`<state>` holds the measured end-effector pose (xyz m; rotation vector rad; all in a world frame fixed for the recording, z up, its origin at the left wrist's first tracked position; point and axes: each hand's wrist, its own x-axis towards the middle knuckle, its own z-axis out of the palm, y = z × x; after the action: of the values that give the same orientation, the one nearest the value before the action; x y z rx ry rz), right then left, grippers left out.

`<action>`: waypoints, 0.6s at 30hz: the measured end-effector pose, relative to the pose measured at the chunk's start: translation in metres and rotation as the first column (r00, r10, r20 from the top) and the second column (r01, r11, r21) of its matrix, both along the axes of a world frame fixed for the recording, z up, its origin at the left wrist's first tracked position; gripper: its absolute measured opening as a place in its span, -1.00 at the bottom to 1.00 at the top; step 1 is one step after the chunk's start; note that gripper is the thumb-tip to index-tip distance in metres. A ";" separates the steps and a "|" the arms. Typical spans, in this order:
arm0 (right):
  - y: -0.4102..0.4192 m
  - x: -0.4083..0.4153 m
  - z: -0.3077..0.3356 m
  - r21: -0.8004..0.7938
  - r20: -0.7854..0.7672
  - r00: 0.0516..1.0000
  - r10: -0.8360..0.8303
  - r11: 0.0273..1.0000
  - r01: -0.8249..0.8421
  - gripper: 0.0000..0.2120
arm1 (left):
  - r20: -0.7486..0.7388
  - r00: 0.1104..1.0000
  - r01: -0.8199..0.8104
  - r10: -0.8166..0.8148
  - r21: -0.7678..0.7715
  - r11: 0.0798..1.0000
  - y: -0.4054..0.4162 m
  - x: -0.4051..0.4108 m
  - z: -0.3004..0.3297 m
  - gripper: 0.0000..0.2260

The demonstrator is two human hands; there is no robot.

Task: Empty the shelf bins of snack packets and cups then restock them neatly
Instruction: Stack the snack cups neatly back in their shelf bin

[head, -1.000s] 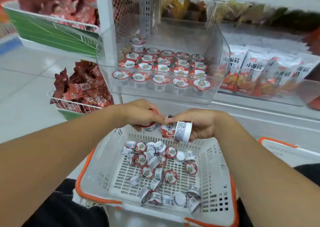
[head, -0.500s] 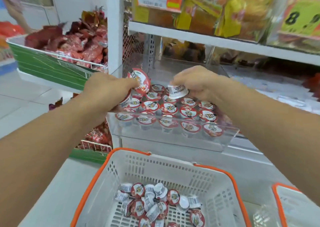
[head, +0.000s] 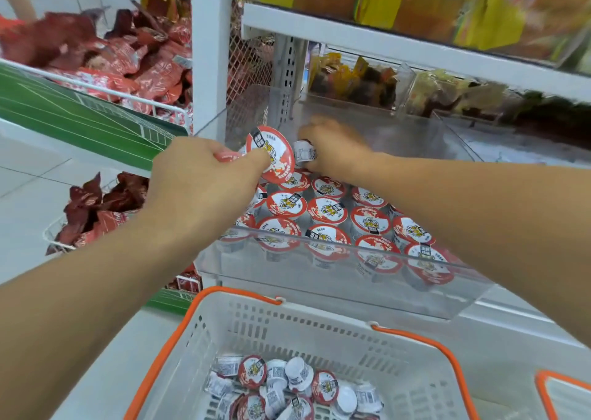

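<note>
Clear bin [head: 335, 279] holds red-lidded cups [head: 326, 210].

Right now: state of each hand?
Left hand: closed on a red-lidded cup, tilted.
Right hand: closed on a small cup, over the clear bin.

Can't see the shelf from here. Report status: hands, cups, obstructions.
Left hand shut on tilted cup; right hand shut on another cup. Both over clear bin, front rows filled. Loose cups remain in basket. Nothing blocking.

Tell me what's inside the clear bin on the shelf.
The clear bin holds rows of red-lidded cups, upright. Its rear is bare. The left hand and right hand, each holding a cup, cover some cups.
</note>
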<state>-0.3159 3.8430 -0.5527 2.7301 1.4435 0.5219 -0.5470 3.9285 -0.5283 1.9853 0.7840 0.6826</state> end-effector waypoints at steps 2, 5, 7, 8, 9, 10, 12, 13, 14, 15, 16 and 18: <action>-0.003 0.002 0.002 -0.011 -0.088 0.996 0.009 1.000 -0.010 -0.67 | 0.002 1.000 -0.010 0.010 -0.025 1.000 -0.001 0.000 0.001 -0.57; -0.008 0.005 0.007 -0.063 -0.187 0.982 0.005 0.998 -0.017 -0.60 | -0.004 0.999 -0.046 0.046 -0.102 0.994 -0.001 0.001 0.003 -0.60; -0.011 0.009 0.007 -0.105 -0.216 0.976 -0.007 0.994 -0.016 -0.62 | -0.003 0.998 -0.062 0.062 -0.137 0.989 -0.002 0.001 0.005 -0.62; -0.011 0.010 0.007 -0.114 -0.228 0.974 -0.015 0.993 -0.012 -0.64 | -0.005 0.998 -0.068 0.068 -0.135 0.989 -0.003 0.001 0.005 -0.62; -0.011 0.010 0.006 -0.111 -0.240 0.971 -0.021 0.994 -0.006 -0.66 | -0.014 0.997 -0.074 0.073 -0.122 0.990 -0.004 0.001 0.005 -0.62; -0.010 0.009 0.005 -0.095 -0.249 0.968 -0.026 0.995 0.002 -0.66 | -0.024 0.997 -0.079 0.077 -0.106 0.991 -0.005 0.001 0.005 -0.62; -0.006 0.007 0.003 -0.035 -0.245 0.969 -0.033 0.999 0.026 -0.61 | -0.035 0.996 -0.080 0.077 -0.072 0.994 -0.006 0.001 0.004 -0.62; -0.004 0.005 0.001 0.001 -0.239 0.970 -0.041 0.999 0.042 -0.58 | -0.038 0.997 -0.074 0.072 -0.050 0.996 -0.007 0.001 0.003 -0.62; -0.002 0.004 0.000 0.031 -0.243 0.969 -0.045 0.998 0.055 -0.56 | -0.038 0.997 -0.068 0.067 -0.026 0.997 -0.007 0.001 0.003 -0.63; 0.000 0.003 0.000 0.048 -0.253 0.966 -0.050 0.997 0.064 -0.54 | -0.037 0.997 -0.062 0.062 -0.002 0.998 -0.006 0.001 0.002 -0.63; 0.000 0.001 0.001 0.044 -0.266 0.962 -0.057 0.997 0.071 -0.52 | -0.035 0.998 -0.054 0.055 0.020 0.998 -0.005 0.001 0.000 -0.63; -0.004 -0.003 0.011 -0.023 -0.304 0.947 -0.108 0.994 0.106 -0.40 | -0.024 0.999 -0.035 0.037 0.070 0.997 -0.004 0.002 -0.002 -0.59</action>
<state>-0.3189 3.8388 -0.5418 2.9637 1.3311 0.0920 -0.5453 3.9241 -0.5300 2.0506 0.8225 0.7162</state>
